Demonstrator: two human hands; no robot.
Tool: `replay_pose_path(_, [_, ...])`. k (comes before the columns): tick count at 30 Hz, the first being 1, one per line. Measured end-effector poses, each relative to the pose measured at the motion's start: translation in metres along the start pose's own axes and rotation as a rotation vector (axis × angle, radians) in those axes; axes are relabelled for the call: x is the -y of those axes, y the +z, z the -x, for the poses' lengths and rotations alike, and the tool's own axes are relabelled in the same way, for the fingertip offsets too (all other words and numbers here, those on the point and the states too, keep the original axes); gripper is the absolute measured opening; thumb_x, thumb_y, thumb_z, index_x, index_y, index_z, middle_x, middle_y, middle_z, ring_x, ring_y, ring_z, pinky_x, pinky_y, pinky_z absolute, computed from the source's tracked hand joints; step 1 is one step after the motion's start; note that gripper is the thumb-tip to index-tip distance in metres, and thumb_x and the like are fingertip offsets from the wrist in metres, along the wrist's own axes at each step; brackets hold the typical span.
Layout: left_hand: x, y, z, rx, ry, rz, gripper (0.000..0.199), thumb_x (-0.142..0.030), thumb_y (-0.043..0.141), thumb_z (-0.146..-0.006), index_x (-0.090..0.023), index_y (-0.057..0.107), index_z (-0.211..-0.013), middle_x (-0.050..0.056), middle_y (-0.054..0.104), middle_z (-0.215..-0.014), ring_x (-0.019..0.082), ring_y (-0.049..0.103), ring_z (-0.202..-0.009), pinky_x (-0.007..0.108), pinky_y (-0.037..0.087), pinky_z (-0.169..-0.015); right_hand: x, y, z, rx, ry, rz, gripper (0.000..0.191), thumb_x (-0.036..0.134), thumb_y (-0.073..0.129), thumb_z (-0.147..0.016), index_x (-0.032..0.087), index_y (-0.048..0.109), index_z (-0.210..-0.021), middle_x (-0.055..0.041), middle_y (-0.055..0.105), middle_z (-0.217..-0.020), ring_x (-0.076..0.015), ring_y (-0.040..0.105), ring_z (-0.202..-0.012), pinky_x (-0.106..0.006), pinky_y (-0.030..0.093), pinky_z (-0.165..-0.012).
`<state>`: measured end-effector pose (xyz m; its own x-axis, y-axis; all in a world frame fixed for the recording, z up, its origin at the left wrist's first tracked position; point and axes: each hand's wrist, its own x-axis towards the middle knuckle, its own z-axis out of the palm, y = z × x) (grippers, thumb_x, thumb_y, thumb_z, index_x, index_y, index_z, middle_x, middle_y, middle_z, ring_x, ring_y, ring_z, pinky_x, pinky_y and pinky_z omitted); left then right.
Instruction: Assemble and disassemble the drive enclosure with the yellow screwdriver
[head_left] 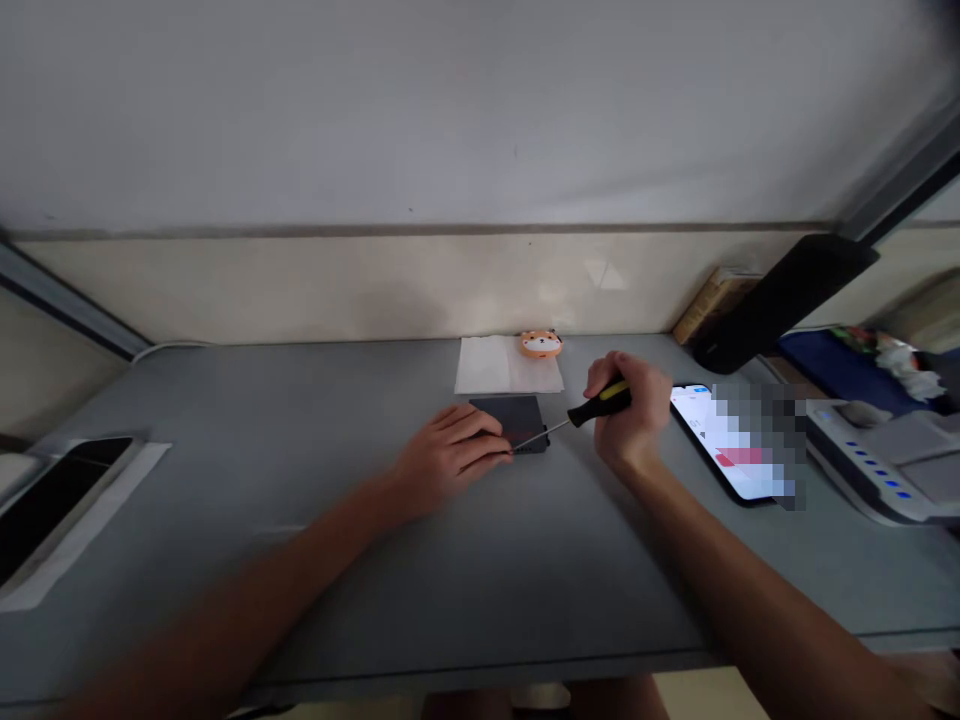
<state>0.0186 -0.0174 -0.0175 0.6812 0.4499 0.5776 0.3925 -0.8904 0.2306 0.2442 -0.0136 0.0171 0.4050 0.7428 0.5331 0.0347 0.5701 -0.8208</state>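
I see the right hand (628, 408) shut tight around a screwdriver (600, 403). Its thin tip is at the front edge of a small dark box (508, 424). The left hand (450, 455) lies open on that box, not gripping.

Grey worktop (225, 430): white napkin (487, 365) at back, orange animal figure (541, 344) at its edge; dark flat box (529, 412) mid; lit phone (697, 430) R; black phone (60, 500) L on white sheet (112, 530).

My left hand (448, 455) covers part of the dark flat case (517, 420) and the tip of my screwdriver (600, 403); the phone's screen (739, 440) is pixelated past reading.
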Motion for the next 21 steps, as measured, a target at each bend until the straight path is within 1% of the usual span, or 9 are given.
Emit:
replay_pose_path(2, [0.007, -0.004, 0.0, -0.033, -0.09, -0.006, 0.034, -0.038, 0.046, -0.109, -0.025, 0.076, -0.1, 0.004, 0.073, -0.092, 0.017, 0.067, -0.086, 0.033, 0.054, -0.088, -0.003, -0.002, -0.007, -0.101, 0.085, -0.013, 0.038, 0.036, 0.049, -0.084, 0.025, 0.049, -0.047, 0.0003, 0.044, -0.045, -0.0138, 0.04, -0.045, -0.032, 0.031, -0.046])
replay_pose_path(4, [0.018, -0.009, -0.001, -0.106, -0.201, -0.032, 0.035, -0.041, 0.046, -0.109, -0.025, 0.076, -0.101, 0.005, 0.073, -0.095, 0.019, 0.067, -0.089, 0.035, 0.054, -0.089, -0.007, -0.004, -0.014, -0.216, 0.164, -0.029, 0.034, 0.038, 0.049, -0.081, 0.025, 0.048, -0.049, 0.0011, 0.044, -0.045, -0.0132, 0.038, -0.043, -0.031, 0.03, -0.043])
replay_pose_path(7, [0.038, -0.014, -0.005, -0.197, -0.39, -0.092, 0.035, -0.043, 0.046, -0.107, -0.025, 0.076, -0.1, 0.006, 0.073, -0.098, 0.022, 0.067, -0.096, 0.038, 0.055, -0.092, -0.014, -0.008, -0.022, -0.324, 0.259, -0.051, 0.031, 0.041, 0.051, -0.075, 0.025, 0.047, -0.05, 0.0013, 0.046, -0.046, -0.0125, 0.038, -0.043, -0.029, 0.028, -0.039])
replay_pose_path(9, [0.051, -0.015, -0.01, -0.17, -0.476, -0.121, 0.035, -0.045, 0.048, -0.105, -0.026, 0.076, -0.098, 0.007, 0.073, -0.099, 0.024, 0.067, -0.098, 0.039, 0.055, -0.094, -0.018, -0.009, -0.025, -0.358, 0.311, -0.034, 0.03, 0.042, 0.052, -0.073, 0.025, 0.048, -0.049, 0.001, 0.047, -0.046, -0.0126, 0.04, -0.043, -0.027, 0.028, -0.038])
replay_pose_path(10, [0.056, -0.014, -0.014, -0.131, -0.497, -0.132, 0.034, -0.044, 0.05, -0.104, -0.026, 0.076, -0.096, 0.007, 0.073, -0.099, 0.024, 0.067, -0.098, 0.04, 0.055, -0.094, -0.02, -0.01, -0.025, -0.369, 0.33, -0.017, 0.031, 0.043, 0.052, -0.073, 0.024, 0.049, -0.048, 0.0008, 0.047, -0.046, -0.0128, 0.041, -0.044, -0.027, 0.029, -0.038])
replay_pose_path(12, [0.064, -0.012, -0.022, -0.018, -0.507, -0.142, 0.031, -0.043, 0.053, -0.102, -0.025, 0.077, -0.093, 0.006, 0.073, -0.096, 0.025, 0.068, -0.096, 0.04, 0.055, -0.093, -0.022, -0.009, -0.024, -0.369, 0.352, 0.017, 0.031, 0.043, 0.05, -0.072, 0.024, 0.05, -0.047, 0.0007, 0.047, -0.045, -0.013, 0.041, -0.043, -0.026, 0.03, -0.038])
replay_pose_path(14, [0.068, -0.008, -0.029, 0.053, -0.5, -0.143, 0.028, -0.039, 0.055, -0.1, -0.024, 0.077, -0.093, 0.006, 0.072, -0.096, 0.025, 0.068, -0.095, 0.041, 0.054, -0.094, -0.022, -0.008, -0.022, -0.34, 0.346, 0.04, 0.033, 0.045, 0.05, -0.072, 0.024, 0.05, -0.046, 0.0008, 0.046, -0.044, -0.0128, 0.041, -0.042, -0.025, 0.031, -0.038])
replay_pose_path(18, [0.07, -0.002, -0.039, 0.083, -0.508, -0.116, 0.024, -0.033, 0.055, -0.1, -0.022, 0.077, -0.099, 0.007, 0.071, -0.101, 0.024, 0.067, -0.1, 0.04, 0.053, -0.097, -0.018, -0.008, -0.018, -0.263, 0.313, 0.078, 0.037, 0.047, 0.05, -0.072, 0.024, 0.052, -0.044, 0.0019, 0.043, -0.042, -0.0128, 0.04, -0.042, -0.026, 0.031, -0.039])
replay_pose_path(21, [0.072, -0.004, -0.039, 0.113, -0.494, -0.07, 0.025, -0.033, 0.054, -0.101, -0.021, 0.077, -0.102, 0.007, 0.071, -0.104, 0.024, 0.067, -0.103, 0.04, 0.053, -0.099, -0.014, -0.01, -0.017, -0.206, 0.273, 0.13, 0.037, 0.046, 0.05, -0.073, 0.024, 0.054, -0.044, 0.0013, 0.045, -0.043, -0.0134, 0.042, -0.045, -0.026, 0.031, -0.042])
